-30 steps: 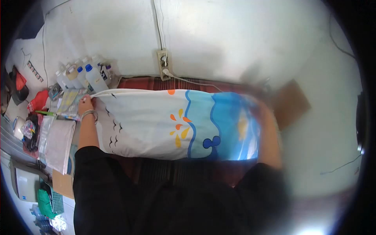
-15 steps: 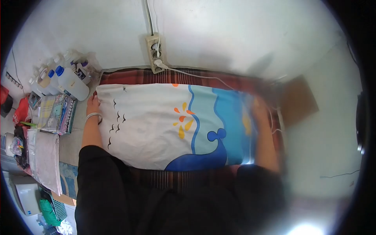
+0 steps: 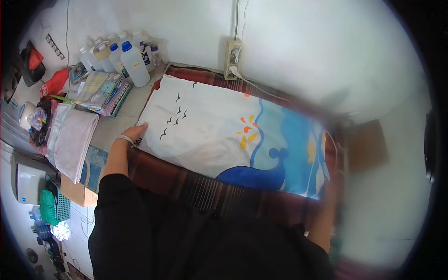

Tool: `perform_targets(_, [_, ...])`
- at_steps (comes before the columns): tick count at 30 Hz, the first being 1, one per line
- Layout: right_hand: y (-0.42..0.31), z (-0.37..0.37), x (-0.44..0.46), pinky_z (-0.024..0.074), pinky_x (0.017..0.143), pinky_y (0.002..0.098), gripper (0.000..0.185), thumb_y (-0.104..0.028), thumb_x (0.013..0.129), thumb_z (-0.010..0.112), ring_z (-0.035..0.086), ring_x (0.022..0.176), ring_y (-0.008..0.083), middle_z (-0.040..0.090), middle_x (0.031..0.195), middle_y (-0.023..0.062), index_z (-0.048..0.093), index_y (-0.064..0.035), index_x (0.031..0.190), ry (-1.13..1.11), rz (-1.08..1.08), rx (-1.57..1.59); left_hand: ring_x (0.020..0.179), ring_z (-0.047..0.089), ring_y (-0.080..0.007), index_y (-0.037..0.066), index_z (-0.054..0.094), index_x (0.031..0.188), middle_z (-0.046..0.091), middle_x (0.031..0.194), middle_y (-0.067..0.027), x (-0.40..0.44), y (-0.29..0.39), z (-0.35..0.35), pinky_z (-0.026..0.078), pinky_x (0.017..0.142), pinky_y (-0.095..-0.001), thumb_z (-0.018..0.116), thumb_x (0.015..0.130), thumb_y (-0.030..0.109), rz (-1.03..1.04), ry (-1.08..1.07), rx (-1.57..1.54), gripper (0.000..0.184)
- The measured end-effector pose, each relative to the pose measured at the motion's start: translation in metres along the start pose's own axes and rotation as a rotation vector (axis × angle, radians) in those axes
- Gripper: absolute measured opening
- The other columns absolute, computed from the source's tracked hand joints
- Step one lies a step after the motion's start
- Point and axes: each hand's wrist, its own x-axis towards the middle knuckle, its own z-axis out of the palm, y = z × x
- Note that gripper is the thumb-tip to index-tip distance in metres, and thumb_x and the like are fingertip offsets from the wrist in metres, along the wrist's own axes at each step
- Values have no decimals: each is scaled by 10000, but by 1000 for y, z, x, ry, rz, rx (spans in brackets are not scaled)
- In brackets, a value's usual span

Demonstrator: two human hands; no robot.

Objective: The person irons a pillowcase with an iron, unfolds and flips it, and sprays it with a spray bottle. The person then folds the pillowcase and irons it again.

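Note:
A white and blue printed cloth (image 3: 205, 126), with small birds, orange and yellow drops and blue waves, lies flat on a dark red striped cover (image 3: 158, 172). At the cloth's left edge is my left hand (image 3: 136, 134), a bracelet on its wrist; its fingers are partly hidden and their grip is unclear. My right hand (image 3: 329, 186) is a blur beside the cloth's lower right corner, and its fingers cannot be made out.
Several plastic bottles (image 3: 134, 65) stand at the back left, near a stack of folded cloths (image 3: 105, 91) and a pale folded cloth (image 3: 77, 140). A power strip (image 3: 232, 58) hangs on the wall, its white cord running right. A brown board (image 3: 368, 145) is at the right.
The cloth has been lowered and now lies flatter. My left hand has moved down its left edge, and my right hand has moved down toward the lower right corner. The view has turned.

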Motion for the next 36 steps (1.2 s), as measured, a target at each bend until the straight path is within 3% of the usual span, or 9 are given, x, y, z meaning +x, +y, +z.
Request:
perform_targets(4, [-15, 2, -12, 446, 802, 299, 542, -362, 829, 650, 583, 898, 184, 618, 1009, 123, 553, 64, 1150, -161, -6, 151, 823, 611, -269, -52, 600, 1063, 646, 976, -150, 47, -7, -1, 455, 780, -364, 515, 822, 548, 108, 40, 269, 652])
perform_targets(6, [-44, 4, -34, 449, 792, 294, 543, -360, 828, 654, 584, 886, 177, 618, 1004, 117, 553, 69, 1146, -198, 0, 76, 799, 624, -284, -41, 608, 1046, 650, 977, -144, 9, 29, 3, 466, 776, -378, 579, 816, 453, -60, -79, -231, 545])
perform_targets(10, [-91, 1, -71, 457, 762, 299, 515, -343, 803, 668, 595, 856, 180, 626, 980, 103, 584, 64, 1108, -227, 166, -193, 914, 616, -310, -64, 543, 1141, 610, 1095, -178, 0, 39, -2, 476, 813, -400, 670, 778, 377, -136, -252, -341, 585])
perform_targets(16, [-33, 3, -31, 449, 820, 353, 426, -287, 818, 616, 599, 926, 230, 637, 991, 125, 591, 24, 1109, -186, 9, -26, 855, 631, -290, -37, 574, 1107, 639, 1021, -168, 21, 3, -2, 492, 777, -374, 652, 799, 324, -98, -271, -412, 481])
perform_targets(18, [-36, 4, -31, 449, 815, 354, 420, -286, 818, 611, 601, 923, 237, 637, 978, 135, 594, 23, 1102, -141, -52, -91, 860, 630, -260, -40, 577, 1114, 650, 994, -153, -5, 15, -12, 487, 782, -361, 645, 805, 323, 90, -171, -180, 481])
perform_targets(22, [-51, -4, -38, 448, 803, 359, 434, -321, 808, 608, 608, 919, 260, 638, 950, 173, 599, 15, 1082, -17, -193, -292, 865, 628, -226, -55, 584, 1106, 653, 990, -138, -35, -3, -31, 478, 789, -355, 641, 806, 324, 205, -141, -172, 487])
perform_targets(27, [-47, 13, -43, 461, 782, 383, 450, -335, 757, 636, 626, 889, 323, 643, 893, 223, 612, 40, 1006, -21, -100, -415, 906, 629, -319, -16, 591, 1112, 649, 991, -202, -31, -72, -12, 466, 825, -385, 551, 833, 405, 163, 25, 374, 507])
perform_targets(31, [-53, 22, -50, 464, 799, 410, 491, -361, 735, 656, 624, 906, 354, 652, 911, 219, 617, 35, 1022, 82, -82, -533, 957, 591, -393, -3, 583, 1112, 617, 1010, -256, -28, -63, 0, 446, 859, -418, 471, 865, 420, 84, 214, 363, 502])
perform_targets(36, [-104, -19, -54, 469, 776, 419, 463, -353, 727, 661, 627, 881, 361, 651, 908, 217, 625, 15, 1007, 0, -184, -583, 990, 541, -437, -35, 574, 1031, 586, 1028, -287, -26, -49, -16, 417, 866, -472, 413, 897, 379, 267, 433, 492, 464])
